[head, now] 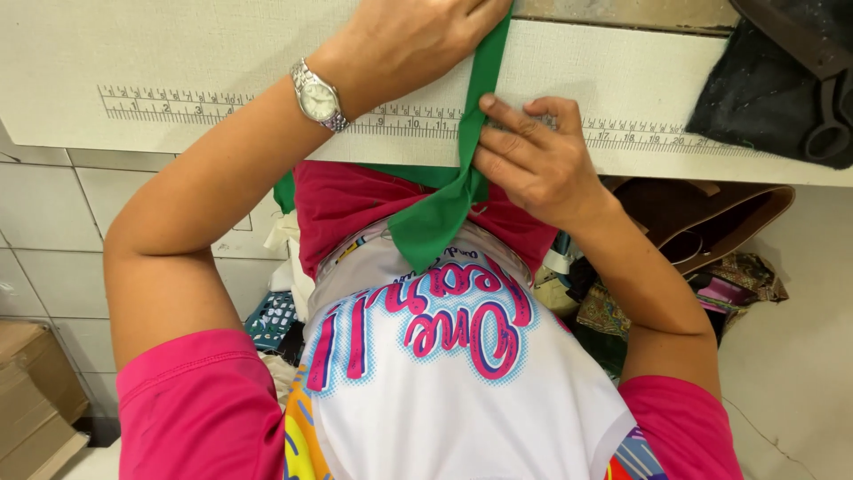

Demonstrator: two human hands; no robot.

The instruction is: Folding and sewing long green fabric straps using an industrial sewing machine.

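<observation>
Shirt front [444, 391], white with pink sleeves, sits nearest the lens. Left: cardboard boxes [31, 400] on the floor by a tiled wall. Left hand [418, 36], watch [317, 96] on wrist, presses the green fabric strip [484, 89] flat at the desk's far edge; fingers closed on it, tips out of frame. Strip runs across the printed ruler [178, 105] and hangs off the near edge. Right hand [533, 160] pinches it at the ruler line, fingers together. Looks like measuring; next move needs the strip taut and straight. Dark cloth [755, 98] at right corner.
</observation>
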